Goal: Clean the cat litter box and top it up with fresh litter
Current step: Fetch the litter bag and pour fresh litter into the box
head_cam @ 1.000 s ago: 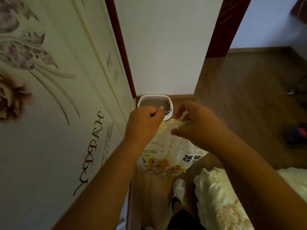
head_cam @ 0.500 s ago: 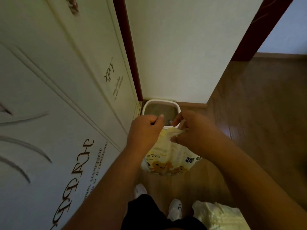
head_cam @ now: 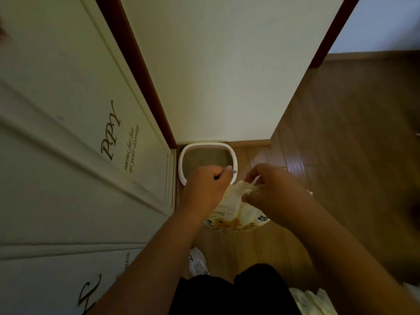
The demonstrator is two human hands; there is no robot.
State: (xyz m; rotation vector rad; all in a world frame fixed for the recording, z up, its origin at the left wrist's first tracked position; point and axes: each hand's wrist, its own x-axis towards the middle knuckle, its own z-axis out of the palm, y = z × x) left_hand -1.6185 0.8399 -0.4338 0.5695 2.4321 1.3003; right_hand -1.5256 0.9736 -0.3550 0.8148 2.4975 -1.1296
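A white litter box point(head_cam: 183, 160) with grey litter inside stands on the floor in the corner, against the wall. A yellow litter bag point(head_cam: 231, 214) with cartoon print hangs in front of it, held up at its top. My left hand point(head_cam: 204, 187) is curled in a fist at the bag's top left and grips a small dark-tipped object; its hold on the bag is hidden. My right hand point(head_cam: 272, 189) pinches the stretched top edge of the bag and pulls it to the right.
A cream wardrobe door point(head_cam: 79, 155) with lettering runs along the left. A white wall point(head_cam: 216, 76) is straight ahead. Wooden floor point(head_cam: 341, 144) spreads to the right. My white shoe point(head_cam: 197, 262) and dark trousers are below; pale fabric point(head_cam: 311, 301) lies at bottom right.
The view has tilted down and moved closer to the corner. My hands have drawn apart, stretching the bag's top edge to the right. The litter box shows more.
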